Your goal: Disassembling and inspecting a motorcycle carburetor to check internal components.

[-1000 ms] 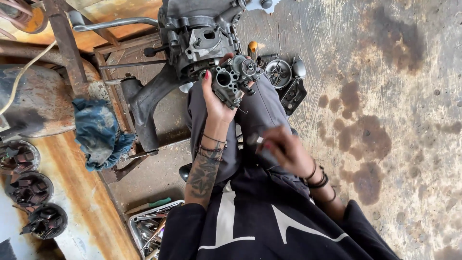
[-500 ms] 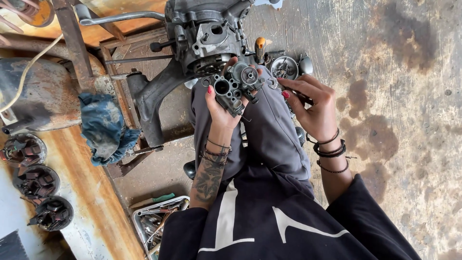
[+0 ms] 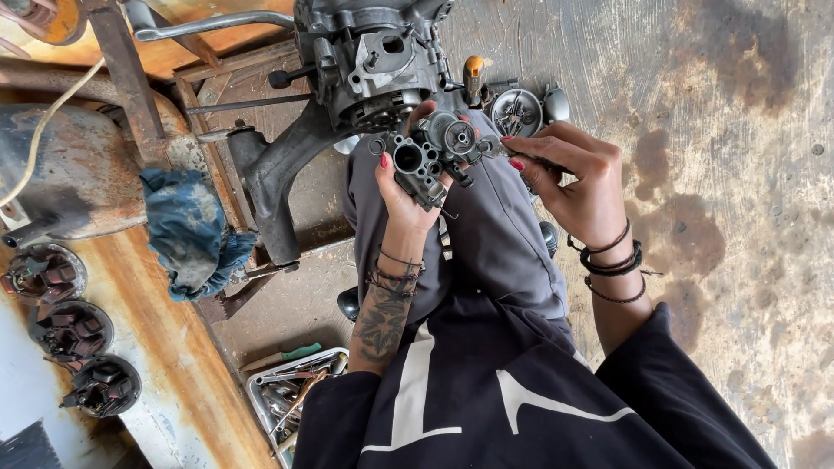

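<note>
Your left hand (image 3: 407,195) grips the grey cast-metal carburetor body (image 3: 432,155) above your lap, just below the engine block (image 3: 373,56). Your right hand (image 3: 569,178) pinches at its side fitting, fingers closed. You seem mid-disassembly; steady the body before turning.

The floor (image 3: 738,104) is bare concrete, grey, marked with dark oil stains on its right side. An engine block (image 3: 373,61) on a dark metal stand (image 3: 274,187) rests on a wooden frame (image 3: 217,78) at the top. A round metal cover (image 3: 516,111) and an orange-handled tool (image 3: 473,76) lie just beside the engine. At left, a rusted metal surface (image 3: 165,347) carries a blue rag (image 3: 187,230) and three round wound coils (image 3: 74,330). A tray of tools (image 3: 291,395) sits at the lower edge
</note>
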